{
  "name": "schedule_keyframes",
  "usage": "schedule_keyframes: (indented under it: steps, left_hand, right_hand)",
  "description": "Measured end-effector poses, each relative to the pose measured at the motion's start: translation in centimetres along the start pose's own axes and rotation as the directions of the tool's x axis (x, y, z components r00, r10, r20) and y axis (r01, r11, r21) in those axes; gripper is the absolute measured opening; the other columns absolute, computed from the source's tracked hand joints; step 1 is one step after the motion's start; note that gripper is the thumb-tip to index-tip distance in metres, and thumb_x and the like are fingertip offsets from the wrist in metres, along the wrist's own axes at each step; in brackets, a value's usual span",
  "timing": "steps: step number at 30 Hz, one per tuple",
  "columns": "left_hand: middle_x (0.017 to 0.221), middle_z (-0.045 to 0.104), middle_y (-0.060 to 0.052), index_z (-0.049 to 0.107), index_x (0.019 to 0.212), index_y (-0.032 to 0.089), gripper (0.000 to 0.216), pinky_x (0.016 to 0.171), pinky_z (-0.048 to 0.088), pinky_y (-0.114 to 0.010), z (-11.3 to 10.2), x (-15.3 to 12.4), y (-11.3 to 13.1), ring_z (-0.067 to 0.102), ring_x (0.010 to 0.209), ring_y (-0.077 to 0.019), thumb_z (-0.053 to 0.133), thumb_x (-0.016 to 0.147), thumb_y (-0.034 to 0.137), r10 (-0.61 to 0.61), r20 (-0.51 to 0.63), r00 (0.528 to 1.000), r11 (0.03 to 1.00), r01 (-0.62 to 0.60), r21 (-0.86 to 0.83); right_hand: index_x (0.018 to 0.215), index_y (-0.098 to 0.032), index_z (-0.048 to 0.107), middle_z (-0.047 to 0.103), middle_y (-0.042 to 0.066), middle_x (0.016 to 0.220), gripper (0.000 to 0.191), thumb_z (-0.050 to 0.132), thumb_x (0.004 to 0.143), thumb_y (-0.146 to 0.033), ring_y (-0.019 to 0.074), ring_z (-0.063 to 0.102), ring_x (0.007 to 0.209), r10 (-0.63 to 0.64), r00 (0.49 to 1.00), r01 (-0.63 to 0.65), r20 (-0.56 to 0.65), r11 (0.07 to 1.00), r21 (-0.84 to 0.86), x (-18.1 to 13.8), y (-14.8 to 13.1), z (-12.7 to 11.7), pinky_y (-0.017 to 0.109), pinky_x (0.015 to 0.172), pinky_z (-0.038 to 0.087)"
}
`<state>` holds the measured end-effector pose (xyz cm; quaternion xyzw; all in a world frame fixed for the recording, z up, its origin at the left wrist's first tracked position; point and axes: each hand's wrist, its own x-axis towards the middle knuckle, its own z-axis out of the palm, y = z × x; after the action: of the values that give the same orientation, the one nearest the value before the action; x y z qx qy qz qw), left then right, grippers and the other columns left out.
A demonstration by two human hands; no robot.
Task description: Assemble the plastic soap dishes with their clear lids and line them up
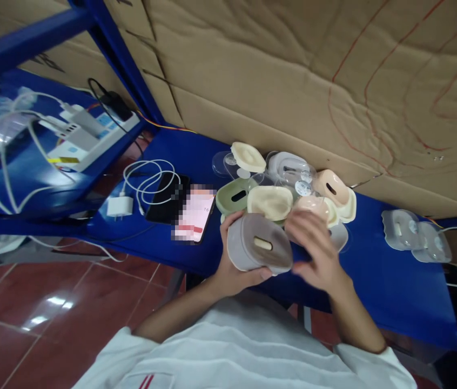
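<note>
My left hand (228,270) grips a grey rounded plastic device (257,244) with a small cream slot on its face, held above the near edge of the blue table (382,281). My right hand (313,248) is beside the device on its right, fingers bent and blurred by motion. It seems to touch the device's right end, but I cannot see whether it grips. Just behind lies a heap of similar devices (277,189) in green, cream, grey and peach.
A phone (192,216) and a dark phone (167,197) lie left of the heap, with a white charger and cable (131,194). A power strip (91,135) sits on the left blue shelf. Two clear-grey parts (415,232) lie at right. Cardboard wall (313,75) behind.
</note>
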<state>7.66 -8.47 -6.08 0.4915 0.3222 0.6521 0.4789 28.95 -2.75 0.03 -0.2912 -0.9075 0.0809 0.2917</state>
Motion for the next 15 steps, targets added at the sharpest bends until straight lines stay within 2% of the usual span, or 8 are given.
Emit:
schedule_keyframes:
  steps: [2,5,8,12,15]
  left_hand:
    - [0.153,0.055,-0.015,0.022,0.159,0.034,0.107,0.119,0.050,-0.061,0.1,0.0,0.3,0.064,0.137,-0.0351,0.088,0.081,0.066,0.009,-0.006,1.000,1.000,-0.009,-0.025]
    - [0.151,0.057,-0.014,0.022,0.160,0.034,0.106,0.118,0.051,-0.060,0.3,-0.3,0.5,0.065,0.136,-0.0336,0.089,0.083,0.062,0.013,0.030,0.999,0.996,-0.010,-0.084]
    - [0.150,0.058,-0.015,0.024,0.162,0.033,0.109,0.119,0.049,-0.060,0.4,-0.9,-0.1,0.065,0.137,-0.0337,0.092,0.081,0.058,0.013,0.043,0.999,0.997,-0.009,-0.072]
    - [0.155,0.055,-0.017,0.025,0.162,0.034,0.110,0.120,0.048,-0.061,0.4,-1.5,-1.7,0.063,0.139,-0.0350,0.094,0.079,0.055,0.044,0.016,0.999,0.999,-0.044,0.000]
    - [0.159,0.051,-0.019,0.024,0.164,0.034,0.112,0.118,0.049,-0.061,0.5,-1.7,-2.7,0.060,0.143,-0.0375,0.093,0.079,0.059,0.026,0.040,0.999,0.999,-0.027,0.026]
  right_hand:
    - [0.166,-0.021,0.043,0.066,0.016,0.147,0.069,0.058,0.107,-0.053,0.0334,0.059,0.143,-0.054,0.995,0.043,0.080,0.990,0.135,-0.1,-2.6,0.7,0.055,0.122,0.048]
    - [0.162,-0.023,0.050,0.069,0.014,0.144,0.060,0.063,0.107,-0.043,0.0307,0.063,0.138,0.015,0.999,-0.022,0.029,0.963,0.267,-0.9,-4.3,2.0,0.054,0.120,0.050]
    - [0.157,-0.028,0.058,0.071,0.012,0.142,0.050,0.060,0.108,-0.042,0.0299,0.066,0.135,0.061,0.998,-0.053,-0.010,0.923,0.381,-2.3,-3.9,3.0,0.054,0.116,0.053]
    - [0.153,-0.032,0.063,0.072,0.010,0.142,0.045,0.061,0.108,-0.039,0.0302,0.067,0.133,0.104,0.993,-0.070,-0.055,0.900,0.431,-4.1,-2.2,4.4,0.055,0.114,0.055]
    - [0.146,-0.032,0.068,0.077,0.008,0.133,0.039,0.056,0.110,-0.041,0.0294,0.072,0.126,0.227,0.967,-0.132,-0.119,0.840,0.526,-5.2,-1.2,5.3,0.051,0.108,0.060]
